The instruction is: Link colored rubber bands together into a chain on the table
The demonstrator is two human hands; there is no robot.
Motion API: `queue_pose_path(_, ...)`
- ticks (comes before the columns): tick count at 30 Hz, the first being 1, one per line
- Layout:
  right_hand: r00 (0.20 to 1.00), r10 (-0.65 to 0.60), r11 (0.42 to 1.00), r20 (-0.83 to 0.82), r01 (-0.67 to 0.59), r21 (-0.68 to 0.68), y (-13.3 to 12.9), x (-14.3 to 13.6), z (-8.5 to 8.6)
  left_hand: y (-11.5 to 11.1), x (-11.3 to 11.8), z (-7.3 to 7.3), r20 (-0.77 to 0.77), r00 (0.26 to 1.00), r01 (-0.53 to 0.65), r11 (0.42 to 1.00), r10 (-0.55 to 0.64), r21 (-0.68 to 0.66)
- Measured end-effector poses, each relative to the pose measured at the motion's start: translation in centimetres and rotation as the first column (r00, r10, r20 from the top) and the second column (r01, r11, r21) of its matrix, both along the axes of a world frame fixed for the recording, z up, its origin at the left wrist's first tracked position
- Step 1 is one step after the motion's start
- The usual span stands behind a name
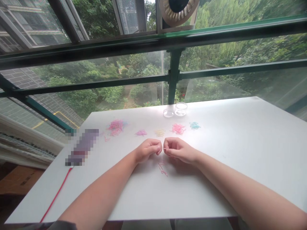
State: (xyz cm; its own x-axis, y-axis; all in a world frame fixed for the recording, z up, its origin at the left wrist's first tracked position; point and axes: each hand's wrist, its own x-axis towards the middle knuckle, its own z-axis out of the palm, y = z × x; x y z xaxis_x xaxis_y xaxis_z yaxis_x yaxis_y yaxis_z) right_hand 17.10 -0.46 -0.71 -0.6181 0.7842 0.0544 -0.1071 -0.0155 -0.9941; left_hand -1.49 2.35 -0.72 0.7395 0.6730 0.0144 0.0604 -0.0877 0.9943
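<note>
Close together over the middle of the white table [134, 198] are my two hands, only a narrow gap apart. My left hand [149, 150] is closed, fingers curled and thumb pressed to them; what it holds, if anything, is hidden. Thumb and fingers of my right hand [178, 150] pinch a thin, pale piece, probably a small rubber band. A few pink rubber bands [163, 169] lie just below the hands. Beyond them sit small heaps of purple bands [141, 132], yellow bands [159, 132], pink-red bands [178, 128] and teal bands [194, 125].
A larger mixed heap of bands [116, 127] lies at the back left. A clear round jar [181, 109] and its lid [168, 113] stand at the far edge. On the left, a pixelated object [82, 147] has a red cable [56, 195]. Windows border the table.
</note>
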Motion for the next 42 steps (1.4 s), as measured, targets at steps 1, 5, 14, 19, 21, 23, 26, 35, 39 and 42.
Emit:
queue_pose_path(1,1.0,-0.009,1.0,0.029,0.008,0.025,0.0,0.0,0.1,0.1,0.0,0.0,0.009,1.0,-0.006,1.0,0.006,-0.004)
queue_pose_path(5,0.989,-0.05,0.994,0.14,0.036,0.103,0.0,0.1,0.2,0.2,-0.2,0.1,0.047,0.999,-0.021,0.999,0.023,-0.04)
queue_pose_path(14,0.973,-0.041,0.97,0.228,-0.015,0.241,0.4,0.9,-0.3,0.4,-0.2,-0.1,0.06,0.998,-0.007,1.0,0.007,-0.014)
queue_pose_path(19,0.944,-0.185,0.93,0.273,0.079,0.359,0.6,1.2,-0.2,0.3,0.0,-0.6,0.035,0.997,-0.075,0.997,0.074,0.02)
queue_pose_path(21,0.937,-0.211,0.923,0.277,0.097,0.372,0.6,1.2,-0.2,0.2,0.1,-0.6,-0.003,0.997,-0.075,0.996,0.075,0.039)
queue_pose_path(23,0.93,-0.216,0.919,0.297,0.091,0.384,0.5,1.1,-0.1,-0.1,0.3,-0.5,-0.032,0.998,-0.056,0.996,0.058,0.073)
queue_pose_path(26,0.916,-0.204,0.914,0.346,0.052,0.402,0.4,0.9,0.0,-0.4,0.4,-0.4,-0.064,0.998,-0.02,0.991,0.029,0.13)
queue_pose_path(35,0.92,-0.111,0.953,0.375,-0.009,0.302,0.6,1.1,0.2,-0.4,0.4,-0.5,-0.152,0.988,0.01,0.973,0.026,0.231)
queue_pose_path(39,0.911,-0.093,0.948,0.402,-0.042,0.316,0.5,1.1,0.1,-0.4,0.4,-0.2,-0.162,0.987,0.024,0.964,0.02,0.265)
queue_pose_path(42,0.918,-0.11,0.943,0.381,-0.025,0.333,0.5,1.2,0.0,-0.3,0.3,-0.3,-0.177,0.983,0.012,0.957,0.041,0.291)
